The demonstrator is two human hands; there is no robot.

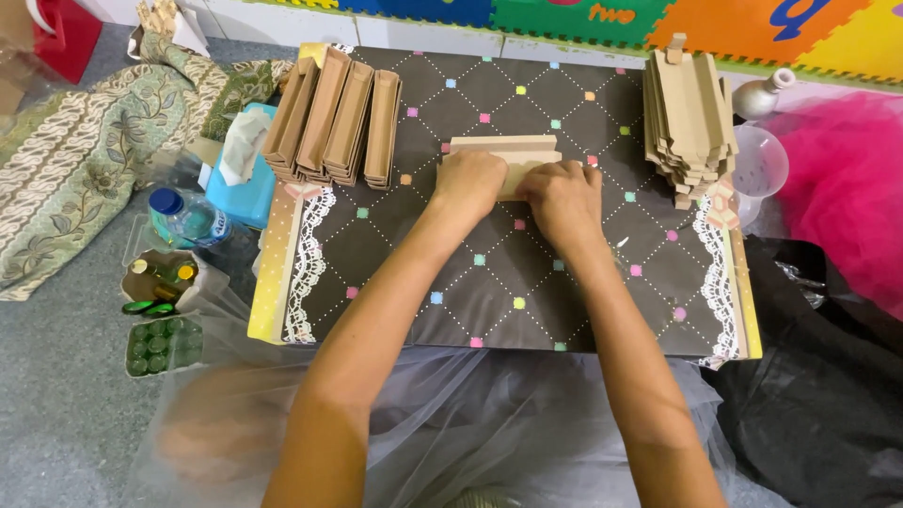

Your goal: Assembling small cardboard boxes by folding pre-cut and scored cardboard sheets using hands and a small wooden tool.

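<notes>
flat brown cardboard piece [503, 150] lies on your dark dotted worktop [564, 282]. your left hand [470, 181] and right hand [564, 193] press it, fingers curled down onto it.

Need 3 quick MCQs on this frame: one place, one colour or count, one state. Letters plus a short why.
1. Where is the stack of flat cardboard pieces?
A. far right of the board
B. on the floor
C. under the hands

2. What colour is the bottle cap?
A. red
B. blue
C. white

3. What are both hands doing?
A. hanging free
B. pressing on a cardboard piece
C. holding the bottle

Answers: 1 A, it sits at the far right corner of the board. 2 B, the cap is blue. 3 B, left hand and right hand rest on the cardboard piece.
</notes>
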